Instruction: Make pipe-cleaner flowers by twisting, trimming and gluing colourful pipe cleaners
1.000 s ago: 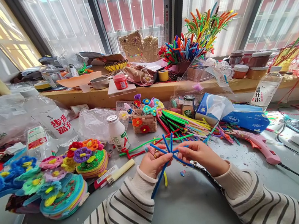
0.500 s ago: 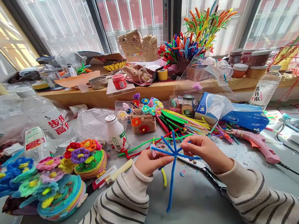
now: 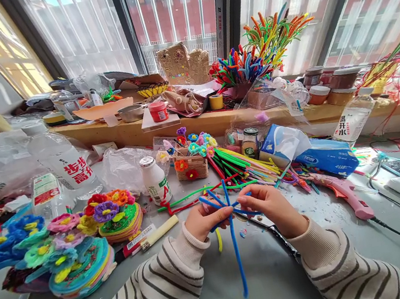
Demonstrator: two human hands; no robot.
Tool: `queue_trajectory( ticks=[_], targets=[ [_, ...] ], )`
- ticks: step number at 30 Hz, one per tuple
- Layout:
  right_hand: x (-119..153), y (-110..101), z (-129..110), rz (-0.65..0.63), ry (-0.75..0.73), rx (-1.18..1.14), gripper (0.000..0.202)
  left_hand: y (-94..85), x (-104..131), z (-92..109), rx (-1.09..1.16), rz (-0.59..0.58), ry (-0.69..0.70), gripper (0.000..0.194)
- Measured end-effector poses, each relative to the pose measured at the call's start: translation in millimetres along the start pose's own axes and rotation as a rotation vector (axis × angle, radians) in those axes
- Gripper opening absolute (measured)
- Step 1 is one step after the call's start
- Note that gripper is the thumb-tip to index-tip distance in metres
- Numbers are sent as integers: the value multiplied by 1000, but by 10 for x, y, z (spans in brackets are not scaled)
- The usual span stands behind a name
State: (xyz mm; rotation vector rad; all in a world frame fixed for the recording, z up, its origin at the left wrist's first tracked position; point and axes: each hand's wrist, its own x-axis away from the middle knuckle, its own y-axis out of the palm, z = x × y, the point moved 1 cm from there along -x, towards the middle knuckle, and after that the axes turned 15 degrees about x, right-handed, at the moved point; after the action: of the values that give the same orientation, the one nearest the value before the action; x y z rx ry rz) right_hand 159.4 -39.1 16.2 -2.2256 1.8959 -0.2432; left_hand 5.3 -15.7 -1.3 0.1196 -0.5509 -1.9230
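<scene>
Several blue pipe cleaners (image 3: pixel 239 261) cross at a shared centre and spread out like a star above the table. My left hand (image 3: pixel 205 219) pinches them near the crossing between thumb and fingers. On the other side, my right hand (image 3: pixel 272 208) is closed on one of the arms with thumb and forefinger. One long stem hangs straight down below the fingers. Beneath my right hand lie scissors (image 3: pixel 283 240), partly hidden by it. A short yellow pipe cleaner piece (image 3: pixel 219 240) rests on the table behind my left hand.
Pipe-cleaner flowers on round bases (image 3: pixel 85 267) stand at left. A white bottle (image 3: pixel 155 180), a flower basket (image 3: pixel 191 166) and a pipe cleaner bundle (image 3: pixel 245 164) stand behind the hands. A pink glue gun (image 3: pixel 343 194) with a cord lies right, near a tissue pack (image 3: pixel 325 156).
The blue star has turned a little, so its long stem swings from lower left to straight down. Both hands stay close together, slightly lower in view, still gripping it.
</scene>
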Motion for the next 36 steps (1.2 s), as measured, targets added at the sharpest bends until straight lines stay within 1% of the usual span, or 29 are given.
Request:
queue_trajectory(
  ticks=[3, 5, 8, 11, 15, 19, 22, 24, 28, 31, 34, 36],
  targets=[
    [4, -17, 6, -87, 21, 89, 24, 8, 8, 12, 50, 105, 8, 18],
    [12, 0, 14, -156, 33, 127, 25, 16, 14, 27, 67, 144, 26, 18],
    [29, 71, 29, -226, 65, 74, 25, 19, 22, 38, 96, 177, 39, 18],
    [44, 153, 51, -286, 75, -27, 25, 13, 30, 28, 151, 194, -10, 18],
    [44, 205, 95, -323, 69, -99, 26, 30, 53, 20, 225, 190, -103, 18],
    [33, 218, 134, -335, 76, -128, 26, 58, 72, 34, 272, 210, -133, 18],
    [26, 205, 138, -324, 62, -117, 26, 42, 63, 28, 246, 236, -117, 19],
    [22, 178, 127, -353, 46, -88, 26, 24, 53, 10, 205, 199, -89, 19],
    [17, 90, 91, -498, 24, 22, 25, 19, 52, -33, 159, 64, -40, 17],
    [16, 28, 70, -563, 11, 73, 21, 39, 69, -39, 82, -34, -1, 17],
    [16, 10, 67, -572, 3, 108, 18, 49, 78, -39, -34, -98, 17, 17],
    [10, 18, 75, -516, 17, 102, 18, 44, 76, -44, -76, -92, 33, 18]
  ],
)
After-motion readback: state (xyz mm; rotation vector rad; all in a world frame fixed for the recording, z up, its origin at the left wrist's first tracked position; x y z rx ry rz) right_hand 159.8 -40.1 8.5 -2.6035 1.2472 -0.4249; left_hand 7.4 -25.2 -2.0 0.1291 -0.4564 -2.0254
